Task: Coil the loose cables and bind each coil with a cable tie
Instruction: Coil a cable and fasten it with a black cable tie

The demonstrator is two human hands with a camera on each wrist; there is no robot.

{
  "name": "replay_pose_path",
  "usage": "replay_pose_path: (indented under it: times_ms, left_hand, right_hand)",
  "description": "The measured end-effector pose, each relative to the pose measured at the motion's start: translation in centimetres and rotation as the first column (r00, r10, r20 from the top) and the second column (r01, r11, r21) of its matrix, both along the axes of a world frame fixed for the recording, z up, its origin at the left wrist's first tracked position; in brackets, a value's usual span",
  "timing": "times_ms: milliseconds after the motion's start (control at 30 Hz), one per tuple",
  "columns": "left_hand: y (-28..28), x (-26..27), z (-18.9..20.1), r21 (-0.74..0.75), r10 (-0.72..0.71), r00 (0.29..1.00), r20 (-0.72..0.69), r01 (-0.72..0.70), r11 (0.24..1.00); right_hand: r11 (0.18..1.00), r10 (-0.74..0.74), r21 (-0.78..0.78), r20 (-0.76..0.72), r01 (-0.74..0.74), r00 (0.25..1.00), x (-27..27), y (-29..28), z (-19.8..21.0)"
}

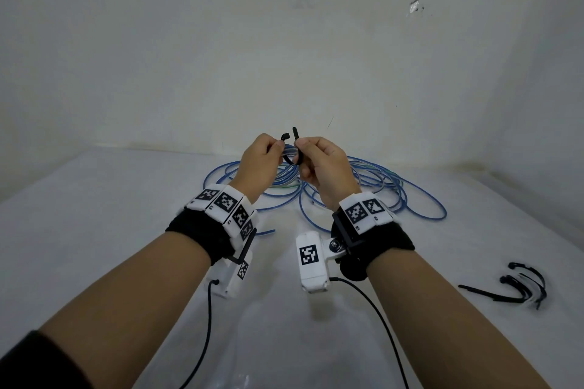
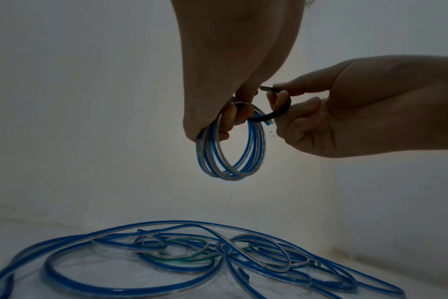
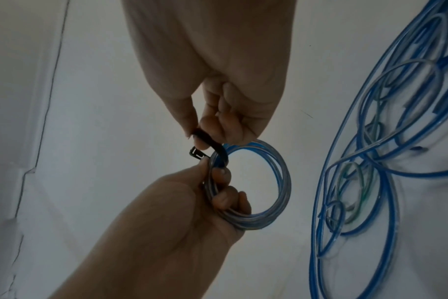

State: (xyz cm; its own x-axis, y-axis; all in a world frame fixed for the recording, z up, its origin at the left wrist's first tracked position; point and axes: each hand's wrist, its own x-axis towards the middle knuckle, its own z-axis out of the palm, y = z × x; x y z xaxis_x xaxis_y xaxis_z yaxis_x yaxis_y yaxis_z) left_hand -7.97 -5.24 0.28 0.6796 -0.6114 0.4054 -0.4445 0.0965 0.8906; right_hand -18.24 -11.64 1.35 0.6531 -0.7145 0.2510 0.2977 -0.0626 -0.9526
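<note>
Both forearms reach forward, and beyond them the left hand (image 1: 257,161) pinches a small coil (image 2: 233,145) of blue cable, fingers curled through its loops. Beside it, the right hand (image 1: 325,164) pinches a black cable tie (image 3: 212,144) hooked round the coil's strands, head and tail not yet joined. Springy and light, the coil probably wants to unwind (grip it at the tie). More loose cables (image 1: 379,186) lie below the hands; spare ties (image 1: 518,286) lie to the right.

Glossy translucent blue plastic coil (image 2: 233,153), matt black plastic cable tie (image 3: 216,146), smooth white table (image 1: 94,230)
</note>
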Motion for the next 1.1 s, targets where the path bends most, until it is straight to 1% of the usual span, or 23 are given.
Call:
replay_pose_path:
  times_ms: [133,367,500,667,833,1100]
  left_hand:
    - [0.09,0.15,-0.03,-0.022,0.041,0.997,-0.059,-0.043,0.999]
    - [0.32,0.21,-0.02,-0.014,0.023,0.999,-0.026,-0.023,1.0]
    - [0.47,0.37,-0.09,-0.016,0.01,1.0,0.021,-0.01,1.0]
    - [0.63,0.42,-0.22,-0.027,-0.012,0.999,0.053,0.013,1.0]
    - [0.74,0.4,-0.59,-0.029,0.004,0.984,0.178,0.001,1.0]
    - [0.79,0.1,-0.71,-0.059,0.036,0.967,0.253,-0.022,0.998]
  right_hand:
    - [1.0,-0.002,0.009,-0.034,0.003,0.999,0.06,0.21,-0.13]
    - [1.0,0.017,-0.013,-0.081,-0.018,0.997,0.38,0.46,-0.11]
    - [0.999,0.016,0.031,-0.07,-0.014,0.997,0.59,0.28,0.04]
    - [0.999,0.025,0.049,-0.058,-0.022,0.998,0.51,0.27,0.05]
    - [0.997,0.017,0.079,-0.048,-0.013,0.999,0.36,0.18,0.06]
    - [0.998,0.004,0.061,-0.06,0.0,0.998,0.21,0.37,0.37]
